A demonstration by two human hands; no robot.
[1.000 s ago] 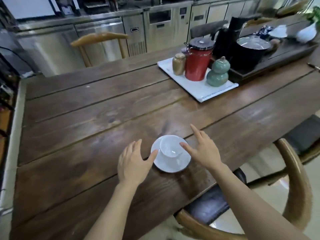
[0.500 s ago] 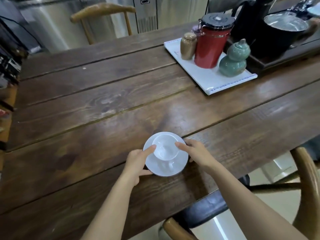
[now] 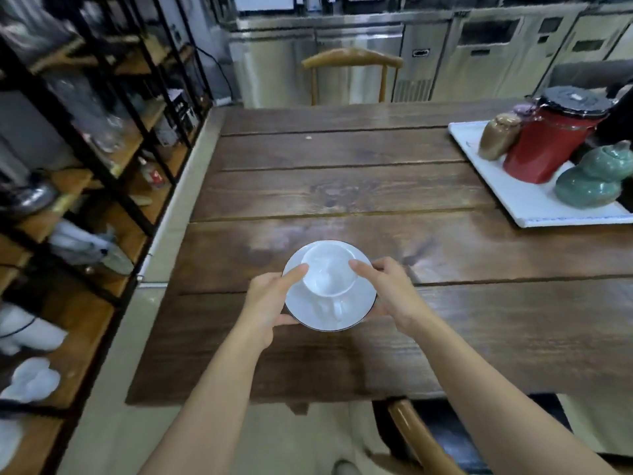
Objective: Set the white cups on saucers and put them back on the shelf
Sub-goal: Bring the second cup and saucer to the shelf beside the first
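Note:
A white cup [image 3: 329, 273] stands upright on a white saucer [image 3: 356, 308] with a thin dark rim, held over the wooden table [image 3: 342, 186]. My left hand [image 3: 269, 303] grips the saucer's left edge, thumb against the cup's side. On the other side my right hand [image 3: 387, 286] holds the saucer's right edge, its thumb touching the cup. The black-framed shelf [image 3: 102, 159] with wooden boards runs along the left; white crockery [image 3: 32, 378] sits on its lower board.
A white tray [image 3: 534, 200] at the right carries a red canister [image 3: 555, 142], a brown jar [image 3: 498, 135] and a green gourd pot [image 3: 596, 180]. A wooden chair [image 3: 352, 73] stands at the table's far end; another chair back [image 3: 421, 437] is near my right arm. Steel cabinets line the back.
Both hands closed on the saucer's edges and lifted cup and saucer together. My view swung left, bringing the shelf into sight.

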